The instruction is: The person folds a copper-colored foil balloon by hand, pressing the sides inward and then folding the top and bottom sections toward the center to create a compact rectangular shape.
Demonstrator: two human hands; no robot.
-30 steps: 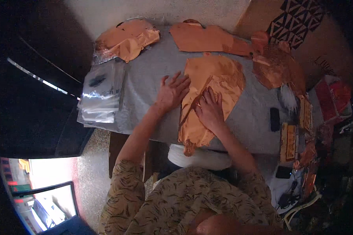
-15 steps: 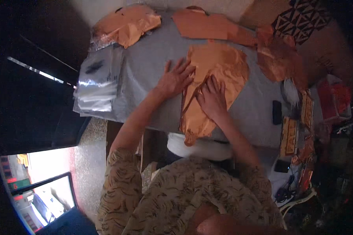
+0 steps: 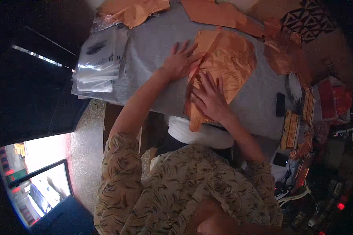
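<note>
A flat, crinkled orange foil piece (image 3: 233, 58), which looks like a deflated foil balloon, lies on the grey-covered table. Its rounded narrow end hangs at the near edge, and a fold runs along its left side. My left hand (image 3: 180, 62) rests on the upper left edge of the foil, fingers spread. Lower down, my right hand (image 3: 211, 100) lies flat on the foil near the folded left side, its fingers stretched out and apart. The two hands are close together but not touching. Part of the fold is hidden under them.
More orange foil pieces (image 3: 135, 11) lie along the far edge and right side. Clear plastic sleeves (image 3: 100, 64) are stacked at the left. Toward the right are a black object (image 3: 280, 105), yellow-orange strips (image 3: 289, 129) and a red-and-clear box (image 3: 333, 100). A white rounded object (image 3: 200, 135) sits below the near edge.
The whole view has shifted slightly. My left hand has slid a little farther up the foil's left edge, and my right hand has moved nearer the fold and toward me.
</note>
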